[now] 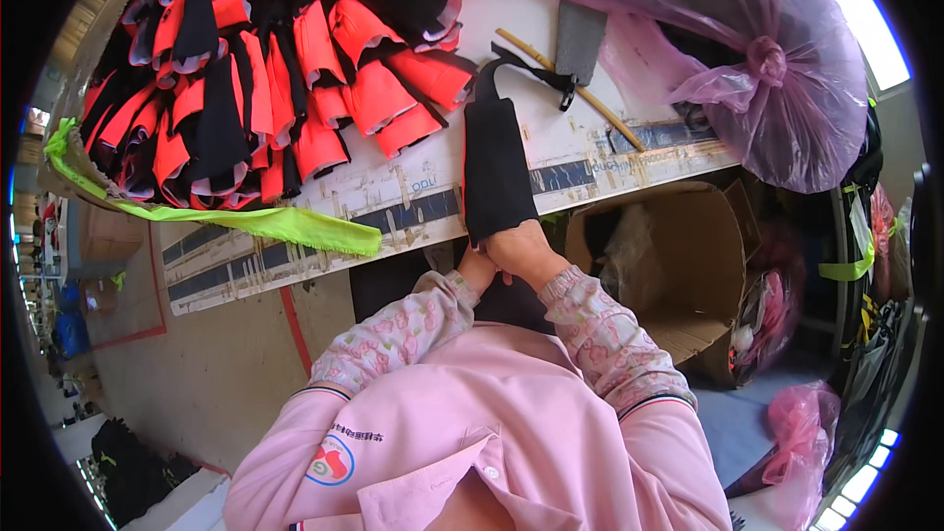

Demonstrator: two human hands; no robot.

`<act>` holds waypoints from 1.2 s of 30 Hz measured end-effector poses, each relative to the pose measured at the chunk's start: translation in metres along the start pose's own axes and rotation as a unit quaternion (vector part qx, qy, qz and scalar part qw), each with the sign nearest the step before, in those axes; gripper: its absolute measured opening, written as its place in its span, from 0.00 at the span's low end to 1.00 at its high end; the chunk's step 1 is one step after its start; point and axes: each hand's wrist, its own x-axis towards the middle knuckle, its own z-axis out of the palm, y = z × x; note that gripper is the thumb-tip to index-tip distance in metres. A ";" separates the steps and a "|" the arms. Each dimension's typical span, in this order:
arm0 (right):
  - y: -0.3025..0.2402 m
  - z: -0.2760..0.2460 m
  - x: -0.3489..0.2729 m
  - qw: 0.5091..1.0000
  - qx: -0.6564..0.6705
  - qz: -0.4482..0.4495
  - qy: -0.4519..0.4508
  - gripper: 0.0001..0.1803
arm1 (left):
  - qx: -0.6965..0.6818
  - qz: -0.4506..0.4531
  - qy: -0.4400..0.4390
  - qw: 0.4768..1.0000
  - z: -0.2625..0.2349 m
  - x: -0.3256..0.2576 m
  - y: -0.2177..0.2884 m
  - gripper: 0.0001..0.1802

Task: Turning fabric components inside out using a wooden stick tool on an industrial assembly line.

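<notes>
Where the white worktable [418, 162] ends, black fabric panel [500, 162] overhangs the edge, long axis running roughly straight away from the wearer. Right hand [525, 250] touches its near end; left hand [476, 268] just beside, partly covered. Fingers mostly hidden, can't tell either grip.

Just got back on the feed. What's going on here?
A person has both hands together at the near end of a black fabric piece, which reaches over the edge of the table. The right hand shows at that end; the left hand is mostly hidden, so the exact grip is unclear. A pile of orange and black pieces lies to the left; a yellow stick and tied purple bag are to the right.
</notes>
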 end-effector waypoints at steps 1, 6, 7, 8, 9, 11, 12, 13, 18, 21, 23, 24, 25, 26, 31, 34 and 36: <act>0.003 -0.001 0.000 1.000 -0.004 -0.003 0.008 0.08 | 0.002 0.007 -0.005 1.000 0.004 0.001 0.001 0.10; -0.006 -0.026 -0.028 0.989 0.088 -0.119 0.001 0.08 | -0.051 0.000 -0.022 0.998 -0.006 0.005 -0.004 0.10; -0.006 -0.034 -0.046 0.952 0.277 -0.126 0.033 0.09 | -0.053 0.001 -0.019 0.998 -0.001 0.003 0.006 0.10; 0.007 -0.046 -0.055 0.936 0.274 -0.181 0.125 0.12 | -0.065 -0.006 -0.012 0.998 0.010 -0.001 0.023 0.12; 0.013 -0.054 -0.055 0.935 0.263 -0.140 0.191 0.17 | -0.077 -0.010 -0.002 0.997 0.016 -0.005 0.033 0.13; 0.015 -0.062 -0.050 0.935 0.004 -0.211 0.286 0.25 | -0.067 -0.011 0.002 0.998 0.019 -0.005 0.030 0.16; 0.012 -0.055 -0.043 0.930 -0.053 -0.232 0.282 0.29 | -0.060 -0.004 0.013 0.998 0.021 -0.005 0.028 0.15; 0.010 -0.044 -0.035 0.921 -0.109 -0.250 0.276 0.33 | -0.054 0.002 0.024 0.998 0.026 -0.006 0.028 0.15; 0.017 -0.011 -0.025 0.917 -0.092 -0.214 0.323 0.20 | -0.043 -0.015 0.089 0.995 0.037 -0.006 0.035 0.12; 0.008 -0.020 -0.036 0.948 0.205 -0.009 0.245 0.18 | -0.075 0.028 0.103 0.992 0.044 0.000 0.042 0.11; 0.014 -0.023 -0.035 0.918 -0.024 -0.119 0.379 0.19 | -0.097 0.000 0.103 0.990 0.037 0.010 0.037 0.10; 0.016 -0.021 -0.034 0.922 -0.011 -0.092 0.376 0.20 | -0.092 -0.005 0.078 0.993 0.037 0.010 0.038 0.10; 0.018 -0.019 -0.033 0.925 0.003 -0.065 0.373 0.21 | -0.089 -0.010 0.076 0.993 0.038 0.009 0.038 0.10; 0.024 -0.017 -0.031 0.925 0.005 -0.060 0.374 0.21 | -0.087 -0.015 0.073 0.993 0.039 0.007 0.039 0.11; 0.032 -0.011 -0.023 0.930 0.070 -0.014 0.360 0.19 | -0.085 0.004 0.074 0.994 0.044 0.004 0.038 0.13; 0.072 -0.003 -0.015 0.891 -0.006 -0.049 0.450 0.17 | -0.105 0.033 0.083 0.990 0.040 0.007 0.031 0.13; 0.083 -0.010 -0.027 0.897 0.123 0.051 0.422 0.15 | -0.109 -0.023 0.091 0.990 0.035 0.008 0.031 0.14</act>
